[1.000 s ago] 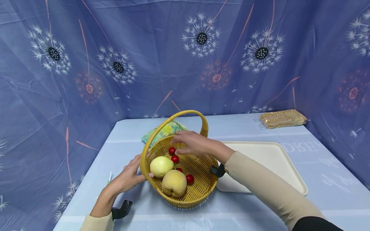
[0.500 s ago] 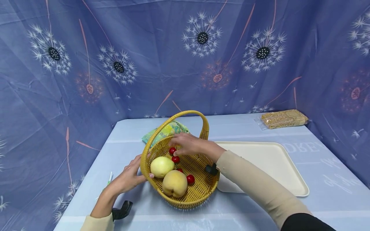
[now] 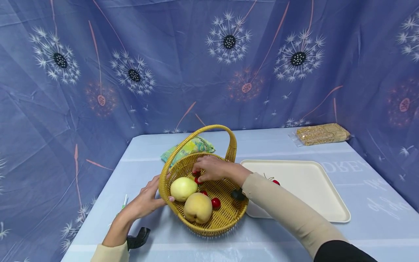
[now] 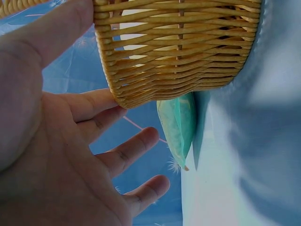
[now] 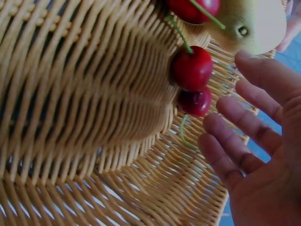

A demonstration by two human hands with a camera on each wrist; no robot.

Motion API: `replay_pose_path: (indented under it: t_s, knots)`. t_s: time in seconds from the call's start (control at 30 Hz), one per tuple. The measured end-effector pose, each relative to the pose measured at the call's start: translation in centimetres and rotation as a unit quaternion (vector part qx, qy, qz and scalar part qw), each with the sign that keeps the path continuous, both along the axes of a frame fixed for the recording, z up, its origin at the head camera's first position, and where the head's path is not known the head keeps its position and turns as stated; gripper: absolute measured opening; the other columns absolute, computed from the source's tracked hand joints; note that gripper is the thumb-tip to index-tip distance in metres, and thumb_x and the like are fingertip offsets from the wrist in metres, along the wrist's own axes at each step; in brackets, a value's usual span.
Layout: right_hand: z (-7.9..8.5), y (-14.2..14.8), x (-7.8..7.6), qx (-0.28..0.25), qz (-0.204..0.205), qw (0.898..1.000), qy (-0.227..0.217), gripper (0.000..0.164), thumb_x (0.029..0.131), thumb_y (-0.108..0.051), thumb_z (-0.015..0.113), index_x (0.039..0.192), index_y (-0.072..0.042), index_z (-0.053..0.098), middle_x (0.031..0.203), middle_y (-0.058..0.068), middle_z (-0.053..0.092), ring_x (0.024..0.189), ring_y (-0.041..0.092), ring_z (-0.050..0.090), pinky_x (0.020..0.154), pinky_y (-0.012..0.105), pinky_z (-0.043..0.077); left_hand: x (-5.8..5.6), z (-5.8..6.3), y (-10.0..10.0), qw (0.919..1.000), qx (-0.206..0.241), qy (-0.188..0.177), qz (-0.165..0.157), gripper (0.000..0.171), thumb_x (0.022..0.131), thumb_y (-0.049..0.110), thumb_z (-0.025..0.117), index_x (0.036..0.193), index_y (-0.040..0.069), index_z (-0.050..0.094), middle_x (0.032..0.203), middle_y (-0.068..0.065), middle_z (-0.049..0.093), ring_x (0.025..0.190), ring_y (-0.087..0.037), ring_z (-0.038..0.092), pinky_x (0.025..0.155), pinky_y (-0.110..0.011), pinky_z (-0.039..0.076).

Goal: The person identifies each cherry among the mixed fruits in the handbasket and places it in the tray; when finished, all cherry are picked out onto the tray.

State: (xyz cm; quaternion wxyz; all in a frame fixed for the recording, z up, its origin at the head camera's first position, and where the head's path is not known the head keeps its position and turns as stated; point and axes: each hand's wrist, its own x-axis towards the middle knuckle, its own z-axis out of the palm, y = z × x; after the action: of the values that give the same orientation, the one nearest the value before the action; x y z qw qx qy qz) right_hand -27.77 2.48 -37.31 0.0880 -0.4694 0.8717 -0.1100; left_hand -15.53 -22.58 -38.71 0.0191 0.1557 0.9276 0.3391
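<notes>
Apparently mid-reach: right hand (image 3: 212,169), fingers loose, nothing seen gripped, beside cherries (image 5: 192,68) in the basket (image 3: 226,185); left hand (image 3: 148,198), fingers extended, touches basket's left side. Next likely calls for a light pinch on one cherry.

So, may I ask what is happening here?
A person's left hand touches the rim of a round, golden wicker basket. The right hand reaches inside, close to round red cherries. Two larger, round yellow fruits lie there too. Another red cherry lies on the rectangular cream tray, partly hidden by the beige sleeve.
</notes>
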Motion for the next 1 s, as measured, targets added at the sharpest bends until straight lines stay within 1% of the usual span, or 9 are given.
replay_pose_path:
  t_s: [0.13, 0.27, 0.47, 0.6, 0.77, 1.0]
  knots:
    - [-0.6, -0.1, 0.0, 0.008, 0.008, 1.000, -0.001, 0.035, 0.088, -0.028, 0.066, 0.120, -0.016, 0.063, 0.116, 0.000, 0.061, 0.106, 0.014, 0.056, 0.092, 0.034, 0.045, 0.0, 0.0, 0.0, 1.0000, -0.001, 0.002, -0.001, 0.079, 0.083, 0.036, 0.071, 0.147, 0.010, 0.033, 0.150, -0.015, 0.033, 0.138, -0.041, 0.028, 0.099, -0.071, 0.022]
    - [-1.0, -0.2, 0.0, 0.018, 0.019, 1.000, 0.001, 0.036, 0.089, -0.027, 0.066, 0.124, -0.018, 0.061, 0.118, 0.000, 0.061, 0.105, 0.015, 0.057, 0.091, 0.035, 0.045, 0.0, 0.0, 0.0, 1.0000, -0.003, 0.000, 0.001, 0.078, 0.083, 0.036, 0.071, 0.147, 0.011, 0.033, 0.150, -0.014, 0.033, 0.138, -0.042, 0.028, 0.099, -0.072, 0.021]
    - [-1.3, -0.2, 0.2, 0.051, 0.019, 0.999, -0.001, 0.041, 0.089, -0.027, 0.066, 0.129, -0.023, 0.057, 0.126, -0.002, 0.057, 0.118, 0.017, 0.053, 0.103, 0.037, 0.041, 0.0, 0.0, 0.0, 1.0000, -0.001, 0.000, 0.000, 0.079, 0.082, 0.038, 0.070, 0.147, 0.011, 0.033, 0.150, -0.014, 0.033, 0.138, -0.041, 0.028, 0.099, -0.070, 0.021]
    - [-1.4, -0.1, 0.2, 0.066, 0.018, 0.998, -0.006, 0.041, 0.089, -0.024, 0.065, 0.130, -0.023, 0.057, 0.128, -0.002, 0.056, 0.120, 0.018, 0.052, 0.105, 0.038, 0.039, 0.0, 0.1, 0.0, 1.0000, 0.001, 0.000, 0.000, 0.079, 0.082, 0.039, 0.071, 0.146, 0.011, 0.034, 0.150, -0.014, 0.033, 0.138, -0.040, 0.028, 0.099, -0.069, 0.022]
    - [-1.5, 0.1, 0.2, 0.068, 0.021, 0.997, -0.011, 0.038, 0.089, -0.023, 0.065, 0.127, -0.024, 0.059, 0.123, -0.004, 0.058, 0.115, 0.015, 0.055, 0.103, 0.036, 0.041, 0.0, 0.0, 0.0, 1.0000, 0.004, -0.007, 0.002, 0.081, 0.081, 0.040, 0.071, 0.147, 0.011, 0.033, 0.151, -0.013, 0.031, 0.139, -0.040, 0.026, 0.099, -0.068, 0.022]
    - [-1.9, 0.2, -0.1, 0.066, 0.029, 0.997, -0.005, 0.033, 0.087, -0.024, 0.067, 0.120, -0.021, 0.063, 0.111, -0.005, 0.063, 0.103, 0.011, 0.058, 0.092, 0.030, 0.045, 0.0, 0.0, 0.0, 1.0000, 0.004, -0.007, 0.003, 0.080, 0.081, 0.038, 0.071, 0.147, 0.012, 0.033, 0.151, -0.013, 0.031, 0.139, -0.038, 0.026, 0.098, -0.067, 0.022]
